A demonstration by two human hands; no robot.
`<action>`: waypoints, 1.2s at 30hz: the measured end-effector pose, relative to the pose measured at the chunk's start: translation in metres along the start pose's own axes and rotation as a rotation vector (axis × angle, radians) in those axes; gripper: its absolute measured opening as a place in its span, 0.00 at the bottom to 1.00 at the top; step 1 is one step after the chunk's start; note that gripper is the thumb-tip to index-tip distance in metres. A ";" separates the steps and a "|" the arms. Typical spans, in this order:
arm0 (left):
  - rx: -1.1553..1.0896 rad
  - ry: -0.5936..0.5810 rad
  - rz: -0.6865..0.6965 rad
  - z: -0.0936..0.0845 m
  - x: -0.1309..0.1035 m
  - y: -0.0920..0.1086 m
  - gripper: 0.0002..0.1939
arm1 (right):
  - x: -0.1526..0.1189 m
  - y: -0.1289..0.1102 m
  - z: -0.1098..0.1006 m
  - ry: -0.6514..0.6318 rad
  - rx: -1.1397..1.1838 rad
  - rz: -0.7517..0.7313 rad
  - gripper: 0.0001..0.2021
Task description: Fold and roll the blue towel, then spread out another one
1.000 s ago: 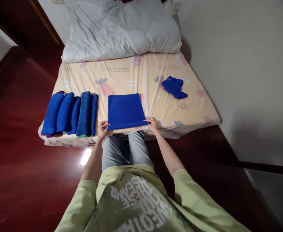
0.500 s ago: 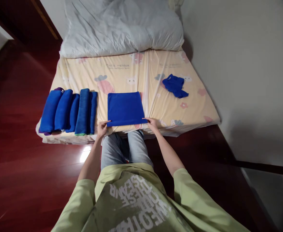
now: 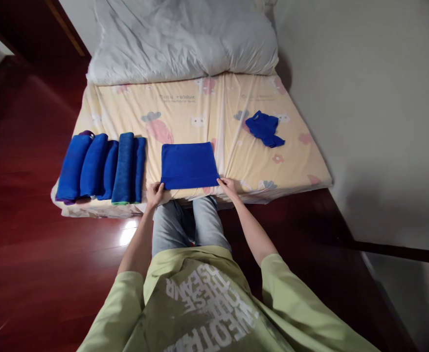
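Your fingertips (image 3: 162, 185): partly hidden at towel (image 3: 188, 165) edge | duvet (image 3: 181, 39): top cut by frame | sheet print (image 3: 176, 98): too small to read | your shirt (image 3: 207, 303): cut off below

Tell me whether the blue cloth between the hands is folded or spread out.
Folded. The blue cloth lies flat as a neat, compact rectangle on the mattress, with the left hand and right hand at its near corners.

A patterned mattress (image 3: 199, 110) bears a white duvet (image 3: 185, 39), rolled blue towels (image 3: 100, 166), a flat blue towel (image 3: 188, 165) and a crumpled blue cloth (image 3: 264, 128).
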State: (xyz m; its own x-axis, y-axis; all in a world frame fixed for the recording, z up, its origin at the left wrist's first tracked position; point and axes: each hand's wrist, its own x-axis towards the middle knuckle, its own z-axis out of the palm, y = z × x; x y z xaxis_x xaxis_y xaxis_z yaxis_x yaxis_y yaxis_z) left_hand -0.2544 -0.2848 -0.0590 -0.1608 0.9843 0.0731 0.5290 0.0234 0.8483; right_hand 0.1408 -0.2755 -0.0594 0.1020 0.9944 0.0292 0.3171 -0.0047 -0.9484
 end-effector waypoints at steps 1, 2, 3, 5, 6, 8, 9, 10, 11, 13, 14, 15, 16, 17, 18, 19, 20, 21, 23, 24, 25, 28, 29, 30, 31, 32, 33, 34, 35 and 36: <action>0.006 0.003 -0.006 0.000 0.000 0.001 0.19 | -0.001 -0.001 0.000 -0.004 -0.001 0.000 0.21; 0.010 0.008 -0.012 0.000 0.000 0.001 0.19 | -0.001 -0.001 0.000 -0.007 -0.002 0.002 0.22; 0.013 0.016 -0.012 0.000 0.000 0.001 0.19 | -0.001 -0.002 0.000 -0.007 -0.003 0.005 0.23; 0.004 0.038 -0.013 0.001 0.000 0.001 0.20 | -0.002 -0.002 0.001 0.003 -0.004 0.013 0.24; -0.001 0.049 -0.016 0.001 0.000 0.001 0.20 | -0.001 -0.002 0.001 0.016 0.000 0.016 0.24; -0.002 0.066 -0.031 0.001 0.000 0.000 0.20 | -0.001 -0.001 0.002 0.048 0.016 0.021 0.24; 0.001 0.070 -0.043 0.001 0.000 0.000 0.20 | -0.001 -0.001 0.003 0.064 0.025 0.021 0.24; 0.004 0.072 -0.053 0.001 0.000 0.000 0.20 | -0.001 0.000 0.003 0.078 0.032 0.020 0.23; 0.005 0.073 -0.061 0.001 0.000 0.000 0.20 | 0.000 0.000 0.004 0.086 0.037 0.016 0.23; -0.001 0.074 -0.069 0.001 0.000 -0.001 0.19 | 0.000 0.001 0.005 0.095 0.039 0.012 0.22; -0.005 0.077 -0.070 0.001 0.000 -0.001 0.19 | 0.000 0.001 0.005 0.100 0.041 0.011 0.22; -0.008 0.080 -0.071 0.001 0.000 -0.001 0.19 | 0.000 0.001 0.005 0.104 0.043 0.014 0.22; -0.009 0.082 -0.069 0.001 0.000 -0.001 0.19 | 0.000 0.001 0.006 0.107 0.046 0.019 0.22; -0.010 0.084 -0.068 0.001 0.000 -0.001 0.19 | 0.000 0.000 0.006 0.112 0.048 0.024 0.23; -0.010 0.085 -0.067 0.001 -0.001 -0.001 0.20 | 0.000 -0.001 0.007 0.115 0.049 0.029 0.23; -0.010 0.087 -0.066 0.001 -0.001 -0.001 0.20 | 0.000 -0.001 0.007 0.118 0.050 0.033 0.23; -0.007 0.090 -0.064 0.001 -0.001 -0.001 0.20 | 0.000 -0.002 0.008 0.121 0.049 0.036 0.23; -0.003 0.094 -0.061 0.001 0.000 -0.001 0.20 | -0.001 -0.003 0.008 0.125 0.049 0.037 0.23; 0.005 0.099 -0.054 0.002 0.000 -0.001 0.19 | -0.001 -0.004 0.009 0.134 0.047 0.032 0.23; 0.007 0.097 -0.049 0.002 0.000 -0.001 0.19 | -0.001 -0.004 0.009 0.140 0.045 0.031 0.23; 0.007 0.093 -0.045 0.002 0.000 -0.001 0.19 | -0.001 -0.004 0.009 0.144 0.042 0.031 0.23; 0.008 0.085 -0.042 0.002 0.000 -0.001 0.18 | -0.001 -0.003 0.010 0.142 0.036 0.038 0.24; 0.008 0.084 -0.044 0.001 0.000 -0.001 0.18 | -0.001 -0.003 0.010 0.138 0.038 0.041 0.24; 0.006 0.083 -0.046 0.001 0.000 0.000 0.18 | -0.001 -0.002 0.010 0.136 0.043 0.044 0.24; 0.003 0.082 -0.047 0.001 0.000 0.000 0.19 | 0.000 -0.002 0.010 0.136 0.050 0.046 0.24; 0.000 0.082 -0.045 0.001 0.000 0.001 0.19 | 0.000 -0.002 0.010 0.140 0.058 0.048 0.24; -0.002 0.083 -0.042 0.001 -0.001 0.001 0.19 | 0.000 -0.001 0.010 0.145 0.063 0.049 0.23; -0.003 0.084 -0.037 0.001 -0.001 0.002 0.19 | 0.000 -0.001 0.011 0.149 0.065 0.049 0.23; -0.001 0.084 -0.034 0.001 -0.001 0.003 0.19 | 0.000 -0.001 0.011 0.155 0.066 0.050 0.23; 0.003 0.084 -0.032 0.000 -0.001 0.004 0.19 | 0.000 -0.002 0.011 0.158 0.065 0.050 0.23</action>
State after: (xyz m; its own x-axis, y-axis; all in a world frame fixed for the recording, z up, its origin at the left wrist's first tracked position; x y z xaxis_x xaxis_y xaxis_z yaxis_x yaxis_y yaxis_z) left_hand -0.2521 -0.2853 -0.0562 -0.2471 0.9648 0.0899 0.5252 0.0553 0.8492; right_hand 0.1303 -0.2744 -0.0613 0.2648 0.9640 0.0261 0.2470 -0.0416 -0.9681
